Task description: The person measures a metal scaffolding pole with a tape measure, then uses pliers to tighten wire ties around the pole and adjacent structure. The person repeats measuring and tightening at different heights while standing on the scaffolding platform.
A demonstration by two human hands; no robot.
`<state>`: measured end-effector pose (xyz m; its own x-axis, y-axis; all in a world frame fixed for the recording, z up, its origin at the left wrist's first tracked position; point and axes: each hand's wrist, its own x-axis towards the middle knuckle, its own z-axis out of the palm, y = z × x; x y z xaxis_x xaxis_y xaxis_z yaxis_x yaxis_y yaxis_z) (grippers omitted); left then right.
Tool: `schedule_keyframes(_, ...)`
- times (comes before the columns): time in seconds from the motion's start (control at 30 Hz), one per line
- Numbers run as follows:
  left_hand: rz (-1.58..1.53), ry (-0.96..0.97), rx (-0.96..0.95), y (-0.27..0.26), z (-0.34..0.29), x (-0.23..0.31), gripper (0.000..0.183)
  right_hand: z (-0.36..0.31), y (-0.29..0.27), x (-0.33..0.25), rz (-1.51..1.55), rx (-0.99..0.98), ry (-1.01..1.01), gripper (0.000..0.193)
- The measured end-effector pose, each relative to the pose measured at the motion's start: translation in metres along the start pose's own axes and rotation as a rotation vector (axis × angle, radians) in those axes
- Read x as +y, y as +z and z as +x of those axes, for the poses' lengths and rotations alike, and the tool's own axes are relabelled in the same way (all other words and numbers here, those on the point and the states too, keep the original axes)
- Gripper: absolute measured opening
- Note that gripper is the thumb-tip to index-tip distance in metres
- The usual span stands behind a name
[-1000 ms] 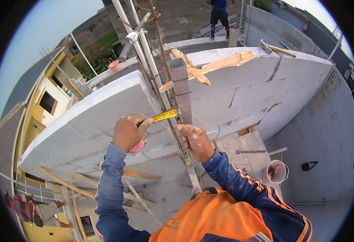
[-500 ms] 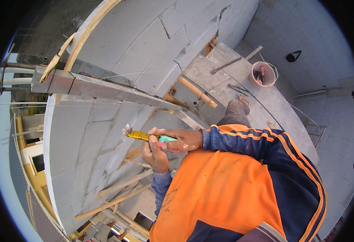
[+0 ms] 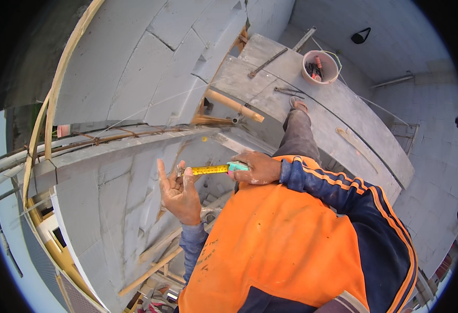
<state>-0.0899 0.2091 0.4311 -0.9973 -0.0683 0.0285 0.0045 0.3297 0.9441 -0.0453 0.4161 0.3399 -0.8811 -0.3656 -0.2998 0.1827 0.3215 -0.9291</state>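
Note:
My right hand (image 3: 260, 167) is closed around a tape measure (image 3: 238, 167) with a turquoise and pink case. A short yellow blade (image 3: 209, 169) sticks out of it toward the left. My left hand (image 3: 179, 195) is at the blade's free end, palm up and fingers spread. Its thumb crosses in front of the blade near the tip; I cannot tell whether it presses on it. Both hands are in front of my orange top, above a gap beside the block wall (image 3: 135, 78).
A grey concrete beam (image 3: 130, 148) with rebar alongside runs to the left. On the grey platform (image 3: 333, 135) by my foot are a pink bucket (image 3: 321, 68) of tools, a hammer-like tool (image 3: 267, 62) and pincers (image 3: 289, 92). Wooden props (image 3: 153, 268) slant below. A thin string crosses the wall.
My left hand has let its fingers spread, where it was closed on the blade near the case. The tape measure has shifted right and now lies more level. My view has turned slightly.

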Motion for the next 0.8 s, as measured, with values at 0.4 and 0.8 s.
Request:
schedule_keyframes(0.4, 0.242, -0.083, -0.174, 0.126, 0.031, 0.03, 0.044, -0.034, -0.12, 0.03, 0.2, 0.13, 0.132, 0.076)
schedule_keyframes(0.8, 0.333, -0.241, -0.927, 0.361, 0.032, 0.042, 0.063, -0.078, -0.316, 0.155, 0.058, 0.391, 0.15, 0.077)
